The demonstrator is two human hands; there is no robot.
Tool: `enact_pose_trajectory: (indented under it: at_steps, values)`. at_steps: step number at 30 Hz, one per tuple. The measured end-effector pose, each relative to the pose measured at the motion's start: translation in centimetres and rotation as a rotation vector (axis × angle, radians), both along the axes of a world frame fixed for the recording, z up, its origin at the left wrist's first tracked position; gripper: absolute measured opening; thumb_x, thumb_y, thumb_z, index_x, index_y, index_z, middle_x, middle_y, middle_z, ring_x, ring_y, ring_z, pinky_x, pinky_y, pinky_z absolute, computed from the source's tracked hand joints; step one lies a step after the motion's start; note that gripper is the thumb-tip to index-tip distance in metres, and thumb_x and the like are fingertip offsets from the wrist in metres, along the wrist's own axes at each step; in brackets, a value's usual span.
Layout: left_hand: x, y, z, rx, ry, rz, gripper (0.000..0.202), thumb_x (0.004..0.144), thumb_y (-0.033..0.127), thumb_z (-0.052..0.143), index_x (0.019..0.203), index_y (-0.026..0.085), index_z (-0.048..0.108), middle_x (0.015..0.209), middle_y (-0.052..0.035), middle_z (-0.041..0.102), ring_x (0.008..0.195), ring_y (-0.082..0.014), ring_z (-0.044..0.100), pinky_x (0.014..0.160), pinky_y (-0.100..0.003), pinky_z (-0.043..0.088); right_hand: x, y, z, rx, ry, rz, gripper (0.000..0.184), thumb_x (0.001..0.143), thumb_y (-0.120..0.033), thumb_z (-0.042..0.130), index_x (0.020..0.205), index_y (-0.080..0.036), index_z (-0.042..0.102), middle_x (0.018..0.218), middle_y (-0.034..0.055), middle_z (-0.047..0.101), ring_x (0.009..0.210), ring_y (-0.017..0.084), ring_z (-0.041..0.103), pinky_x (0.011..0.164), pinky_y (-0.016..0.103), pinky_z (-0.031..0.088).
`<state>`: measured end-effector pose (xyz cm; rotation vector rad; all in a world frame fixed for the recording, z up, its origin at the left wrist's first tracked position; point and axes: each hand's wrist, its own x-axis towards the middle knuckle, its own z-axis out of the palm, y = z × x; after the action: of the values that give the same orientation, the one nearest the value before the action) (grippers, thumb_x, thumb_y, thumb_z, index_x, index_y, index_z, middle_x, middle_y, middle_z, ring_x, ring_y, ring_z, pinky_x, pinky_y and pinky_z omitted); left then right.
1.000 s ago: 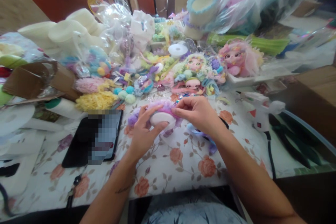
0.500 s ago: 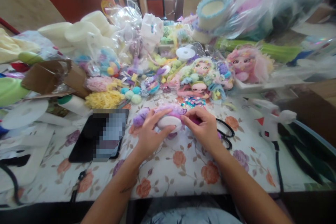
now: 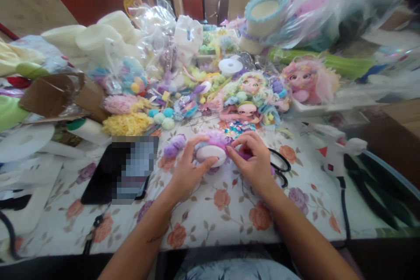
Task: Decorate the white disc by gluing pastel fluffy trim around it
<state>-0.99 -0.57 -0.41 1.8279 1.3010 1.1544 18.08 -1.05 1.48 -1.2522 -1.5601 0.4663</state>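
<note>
A smooth white oval piece with fluffy lilac and pink material along its far side is held just above the flowered tablecloth. My left hand grips it from the left, thumb over the near edge and fingers at the far side. At its right end, my right hand pinches magenta material between thumb and fingertips; its exact kind is hard to make out. A fuzzy purple roll lies just left of my left fingers. Black looped handles, apparently of scissors, lie right of my right hand.
A white glue gun with a cord stands at the right. On the left lie a dark tablet-like device, spools and a cardboard box. Doll heads, pompoms, sequins and plastic bags crowd the back.
My left fingers have shifted a little on the white oval piece, showing more of the fluff. The right hand keeps its pinch. The whole view has moved slightly.
</note>
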Motion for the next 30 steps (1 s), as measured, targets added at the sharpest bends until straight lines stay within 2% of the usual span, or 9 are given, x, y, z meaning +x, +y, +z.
enact_pose_trajectory:
  at_steps: [2,5,9,14,22,27,30]
  values:
    - [-0.1,-0.1,-0.2,0.030,-0.002,0.006,0.039,0.085,0.042,0.072,0.119,0.031,0.057,0.121,-0.0031,0.064,0.115,-0.0224,0.061,0.100,-0.038,0.049,0.0,-0.1,-0.2,0.090,-0.039,0.020,0.006,0.086,-0.015,0.066,0.084,-0.021,0.066,0.088,0.0020,0.054,0.065,0.011,0.051,0.057,0.026,0.044]
    - [-0.1,-0.1,-0.1,0.052,0.011,-0.027,0.035,0.087,0.040,0.070,0.117,0.030,0.056,0.118,-0.0022,0.062,0.116,-0.0206,0.060,0.101,-0.035,0.048,0.0,-0.1,-0.5,0.200,-0.096,0.097,0.020,0.090,-0.009,0.060,0.097,-0.023,0.072,0.093,0.0024,0.052,0.065,0.009,0.051,0.054,0.024,0.043]
    - [0.0,0.0,0.5,0.025,0.008,-0.053,0.031,0.088,0.037,0.070,0.116,0.031,0.060,0.115,-0.0009,0.062,0.113,-0.0186,0.060,0.099,-0.031,0.048,0.0,0.1,-0.8,0.243,-0.102,0.174,0.032,0.091,-0.004,0.055,0.107,-0.026,0.073,0.091,0.0016,0.051,0.068,0.010,0.051,0.056,0.024,0.045]
    - [0.0,-0.1,0.6,-0.063,0.009,-0.039,0.032,0.085,0.039,0.072,0.116,0.033,0.065,0.113,-0.0010,0.062,0.107,-0.0188,0.060,0.092,-0.029,0.050,0.2,0.0,-0.8,0.176,-0.089,0.225,0.033,0.092,-0.006,0.055,0.112,-0.026,0.072,0.093,0.0029,0.052,0.073,0.012,0.055,0.061,0.026,0.048]
    - [0.2,0.2,0.4,-0.083,-0.015,-0.048,0.033,0.081,0.040,0.076,0.112,0.030,0.068,0.110,-0.0023,0.064,0.106,-0.0213,0.060,0.094,-0.032,0.049,0.4,-0.1,-1.1,0.072,-0.009,0.260,0.033,0.092,-0.006,0.053,0.109,-0.026,0.074,0.094,0.0030,0.051,0.078,0.014,0.057,0.063,0.027,0.049]
    - [0.0,0.2,0.3,-0.140,-0.034,-0.077,0.040,0.082,0.043,0.074,0.120,0.032,0.066,0.117,-0.0029,0.064,0.110,-0.0224,0.060,0.096,-0.034,0.049,0.4,-0.2,-0.9,0.061,0.025,0.229,0.033,0.093,-0.007,0.051,0.108,-0.025,0.074,0.094,0.0035,0.051,0.082,0.015,0.056,0.066,0.028,0.049]
    - [-0.2,0.2,0.0,-0.143,-0.024,-0.075,0.040,0.081,0.045,0.075,0.119,0.032,0.068,0.115,-0.0036,0.064,0.109,-0.0233,0.061,0.094,-0.035,0.050,0.3,-0.2,-1.0,0.060,0.027,0.243,0.031,0.092,-0.008,0.053,0.107,-0.025,0.074,0.093,0.0033,0.051,0.081,0.015,0.056,0.064,0.027,0.049]
